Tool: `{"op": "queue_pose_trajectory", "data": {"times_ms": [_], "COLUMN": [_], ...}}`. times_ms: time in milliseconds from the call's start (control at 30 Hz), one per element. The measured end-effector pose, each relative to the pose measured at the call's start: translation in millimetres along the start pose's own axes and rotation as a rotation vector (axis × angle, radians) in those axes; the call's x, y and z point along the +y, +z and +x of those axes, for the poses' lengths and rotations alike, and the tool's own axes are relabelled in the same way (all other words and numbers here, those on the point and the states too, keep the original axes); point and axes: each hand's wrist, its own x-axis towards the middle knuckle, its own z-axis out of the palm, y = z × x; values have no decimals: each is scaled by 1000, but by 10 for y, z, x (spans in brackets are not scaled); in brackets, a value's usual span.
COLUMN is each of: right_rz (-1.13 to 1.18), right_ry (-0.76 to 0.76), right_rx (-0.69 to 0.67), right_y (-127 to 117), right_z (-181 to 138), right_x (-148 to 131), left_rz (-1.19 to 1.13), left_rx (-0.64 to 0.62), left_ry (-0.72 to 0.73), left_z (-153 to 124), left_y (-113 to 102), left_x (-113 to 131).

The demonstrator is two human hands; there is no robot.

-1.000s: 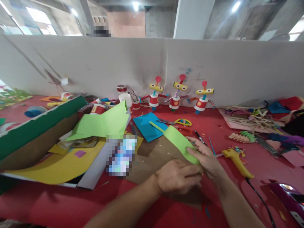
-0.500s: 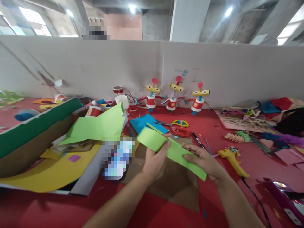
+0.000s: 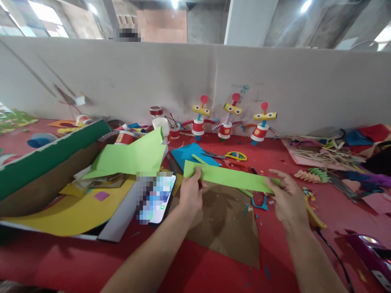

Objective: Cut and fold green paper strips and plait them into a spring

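Observation:
A long strip of light green paper (image 3: 227,178) is stretched out flat above the table. My left hand (image 3: 190,193) pinches its left end. Its right end is pinched by my right hand (image 3: 286,197). Under the strip lies a brown cardboard sheet (image 3: 227,226) on the red table (image 3: 76,264). A phone (image 3: 157,198) lies just left of my left hand.
Scissors (image 3: 232,156) and blue paper (image 3: 191,154) lie behind the strip. Three paper-cup robot figures (image 3: 226,122) stand against the white wall. A yellow glue gun (image 3: 313,213) lies under my right hand. A box of coloured paper sheets (image 3: 70,191) sits at the left, scraps at the right.
The green paper was folded under both hands a second ago. It was lifted and unfolded, and my hands have moved apart until the strip is stretched full length.

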Motion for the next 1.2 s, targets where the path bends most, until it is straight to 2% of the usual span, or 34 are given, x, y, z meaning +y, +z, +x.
{"op": "queue_pose_trajectory", "data": {"times_ms": [100, 233, 300, 500, 633, 900, 1033, 1200], "right_rz": [76, 95, 59, -130, -330, -209, -278, -461], "right_ry": [-12, 5, 29, -5, -51, -48, -156, -402], "right_rx": [-105, -378, -418, -258, -253, -204, -206, -276], "right_y": [-26, -10, -4, -31, -44, -3, -9, -11], "right_z": [10, -19, -22, 18, 14, -31, -54, -51], "right_x": [-42, -77, -48, 51, 11, -68, -98, -45], "left_rz": [-75, -141, -140, -36, -109, -143, -175, -160], "left_rx": [37, 88, 90, 65, 103, 114, 114, 136], "left_ry": [-96, -71, -66, -46, -71, -103, -85, -30], "left_z": [111, 227, 260, 273, 275, 278, 259, 265], "left_y": [-35, -88, -111, -126, -125, -123, -115, -125], "left_x": [90, 168, 177, 169, 185, 219, 259, 300]}}
